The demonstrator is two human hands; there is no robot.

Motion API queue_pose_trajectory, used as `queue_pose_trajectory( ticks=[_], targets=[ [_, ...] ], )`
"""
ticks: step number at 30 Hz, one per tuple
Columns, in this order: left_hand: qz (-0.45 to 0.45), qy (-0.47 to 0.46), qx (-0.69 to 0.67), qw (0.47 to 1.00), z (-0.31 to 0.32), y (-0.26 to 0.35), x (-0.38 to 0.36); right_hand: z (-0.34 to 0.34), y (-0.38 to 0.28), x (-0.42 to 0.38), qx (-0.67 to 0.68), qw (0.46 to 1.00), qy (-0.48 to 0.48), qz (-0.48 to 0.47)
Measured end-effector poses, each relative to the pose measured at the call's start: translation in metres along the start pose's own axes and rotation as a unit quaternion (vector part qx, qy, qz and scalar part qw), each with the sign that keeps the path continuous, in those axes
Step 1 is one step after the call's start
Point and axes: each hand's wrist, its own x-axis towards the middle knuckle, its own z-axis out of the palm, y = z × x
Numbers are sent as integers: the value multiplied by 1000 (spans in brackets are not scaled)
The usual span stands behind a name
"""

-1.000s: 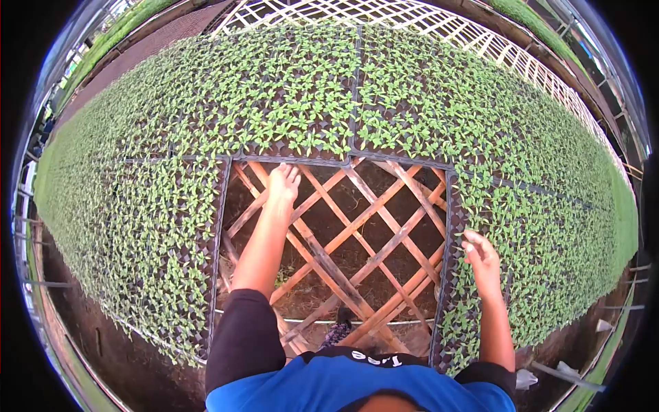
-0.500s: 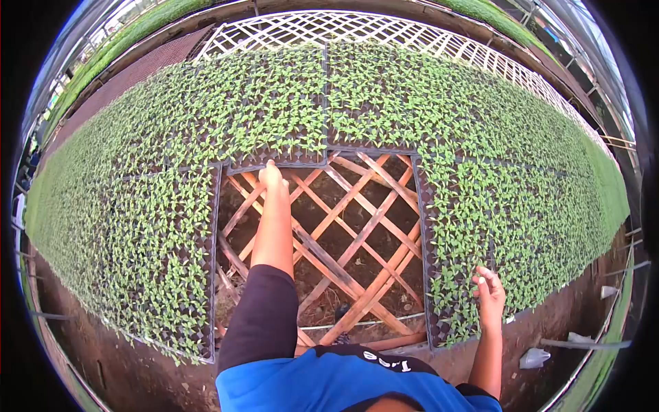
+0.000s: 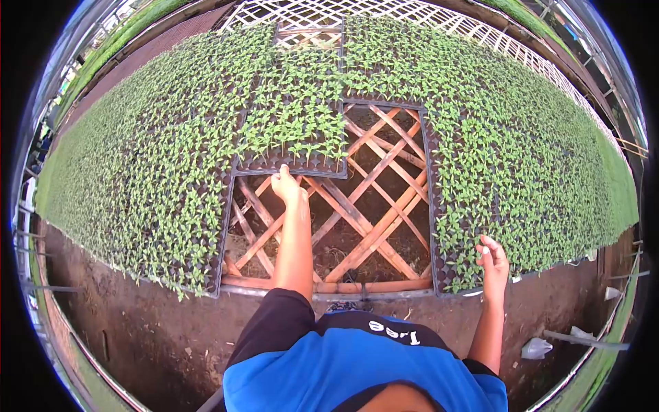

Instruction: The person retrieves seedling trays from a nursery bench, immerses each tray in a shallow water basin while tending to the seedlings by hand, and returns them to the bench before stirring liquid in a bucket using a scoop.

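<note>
My left hand [image 3: 286, 185] grips the near rim of a black seedling tray [image 3: 292, 165] filled with small green seedlings. The fingers under the rim are hidden. This tray juts out from its row over a bamboo lattice [image 3: 371, 226], and a gap with lattice showing lies behind its far end. My right hand [image 3: 493, 264] hangs above the seedlings [image 3: 467, 226] on the right side, fingers loosely curled and apart from the thumb, with nothing seen in it.
More seedling trays [image 3: 158, 199] cover the bench at left, right and back. A bamboo rail [image 3: 329, 286] runs along the bench front. White lattice [image 3: 425, 27] shows at the far side. On the soil floor at right lies a clear plastic bag [image 3: 536, 348].
My left hand has drawn the tray toward me, and a gap has appeared behind it. The view has shifted a little. My right hand keeps much the same pose.
</note>
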Motion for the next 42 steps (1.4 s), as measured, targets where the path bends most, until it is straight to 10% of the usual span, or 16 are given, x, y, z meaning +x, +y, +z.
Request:
queue_pose_trajectory(
  ticks=[17,39,42],
  targets=[
    [74,-117,-66,988,-139,145,-191,-95,47,-152,65,998,5,-24],
    [77,-348,53,933,140,343,-142,-100,67,-280,101,971,213,50],
    [117,-369,94,917,149,344,-223,-107,78,-298,120,961,240,61]
  ],
)
